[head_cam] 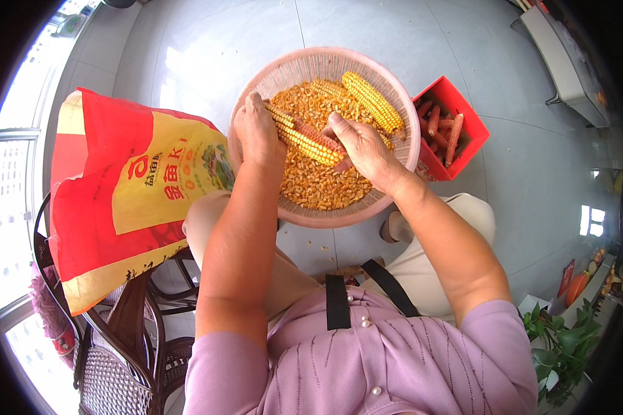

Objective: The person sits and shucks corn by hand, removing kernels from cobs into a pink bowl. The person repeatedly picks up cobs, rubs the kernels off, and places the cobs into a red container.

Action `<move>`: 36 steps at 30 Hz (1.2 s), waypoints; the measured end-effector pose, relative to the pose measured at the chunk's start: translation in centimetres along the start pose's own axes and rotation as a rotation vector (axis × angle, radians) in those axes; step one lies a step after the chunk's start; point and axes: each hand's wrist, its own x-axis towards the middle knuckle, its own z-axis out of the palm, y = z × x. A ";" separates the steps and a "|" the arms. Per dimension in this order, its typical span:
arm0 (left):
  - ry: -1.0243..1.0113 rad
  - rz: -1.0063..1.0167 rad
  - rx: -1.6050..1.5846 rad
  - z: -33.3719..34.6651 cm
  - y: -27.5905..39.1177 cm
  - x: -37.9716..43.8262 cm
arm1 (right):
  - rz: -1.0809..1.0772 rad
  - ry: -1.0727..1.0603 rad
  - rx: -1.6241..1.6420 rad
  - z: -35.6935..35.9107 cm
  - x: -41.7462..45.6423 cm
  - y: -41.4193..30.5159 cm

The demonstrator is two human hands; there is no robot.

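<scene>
A partly shelled ear of corn [311, 142] lies between my two hands, above a pink plastic basket [249, 192]. Rows of kernels remain along it, with a strip of bare reddish cob showing. My left hand [259, 127] grips its upper left end. At the lower right end, my right hand [366, 150] has its thumb raised and its fingers against or under the ear; exact contact is partly hidden. Loose corn kernels [322, 187] cover the basket's bottom. One full ear of corn [373, 101] rests on them at the right, with others partly buried.
A red box [470, 140] holding several bare cobs [454, 140] stands right of the basket. To the left is a red and yellow woven sack [135, 171] bearing writing, by a wicker chair [119, 347]. A leafy plant [566, 342] grows at lower right. Stray kernels dot the tiled floor [363, 26].
</scene>
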 end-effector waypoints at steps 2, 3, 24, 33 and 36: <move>-0.007 0.038 0.012 0.4 0.4 -0.7 | -0.068 -0.030 -0.092 -0.6 -0.2 -0.4; -0.035 0.034 0.030 0.6 0.8 -1.4 | -0.096 -0.064 -0.038 -0.4 -0.1 -0.3; -0.210 0.082 0.023 1.8 -0.7 -3.9 | -0.042 -0.127 -0.083 1.4 1.7 0.6; -0.278 0.022 0.095 2.1 -0.6 -4.2 | 0.106 -0.183 0.279 2.3 0.2 -1.9; -0.275 -0.001 0.169 2.5 -0.6 -4.8 | -0.034 -0.188 0.146 1.9 1.3 -0.1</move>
